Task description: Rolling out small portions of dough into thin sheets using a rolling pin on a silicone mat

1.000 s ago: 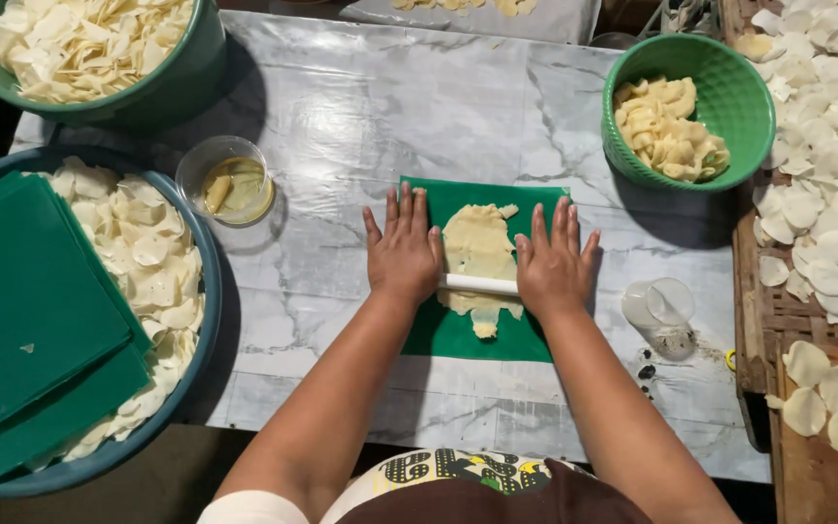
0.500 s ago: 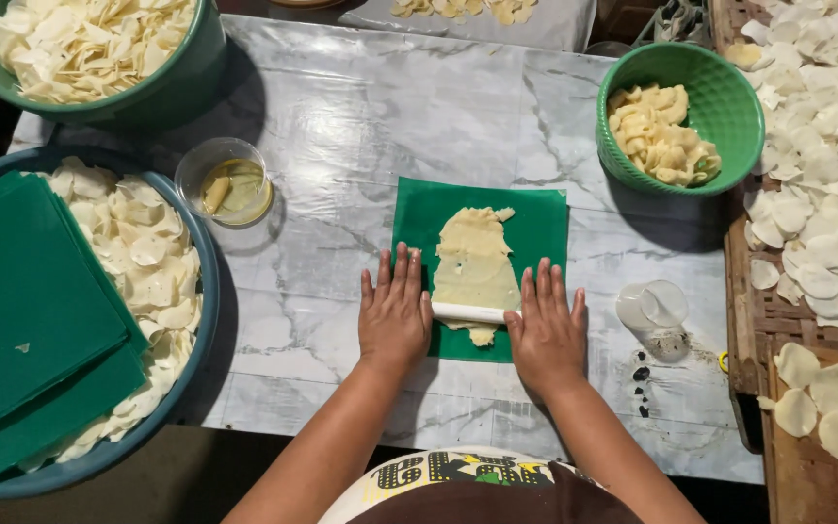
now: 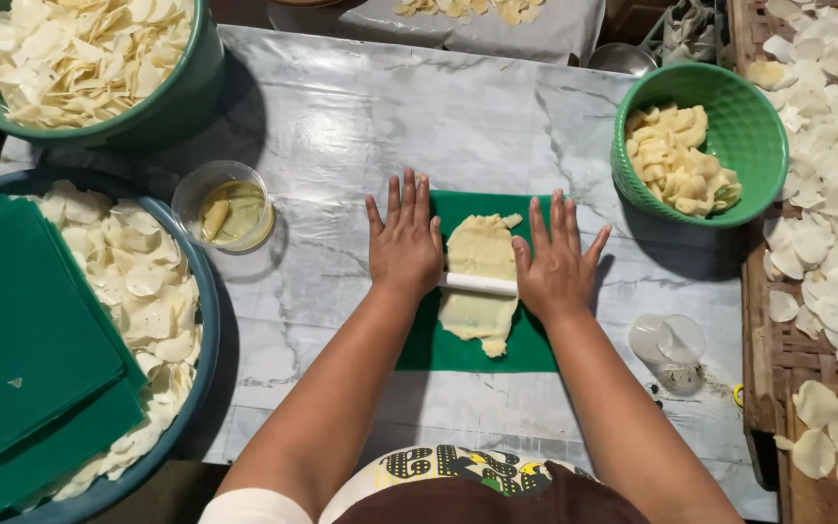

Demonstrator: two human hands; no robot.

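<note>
At far left, a green bowl (image 3: 162, 102) heaped with pale chips; nearer, a blue basin (image 3: 201, 320) of thin discs, green sheets (image 3: 31, 340) stacked on top. Beside these, a small clear cup (image 3: 225, 206) of yellowish oil, within reach. At centre, left hand (image 3: 404, 247) and right hand (image 3: 555, 267) flat, fingers spread, pressing on the ends of a white roller (image 3: 477, 283) across the dough (image 3: 480, 247) on a green mat (image 3: 419, 349). At right, a green basket (image 3: 749, 175) of dough lumps; past it, a tray (image 3: 758, 359) of drying discs.
</note>
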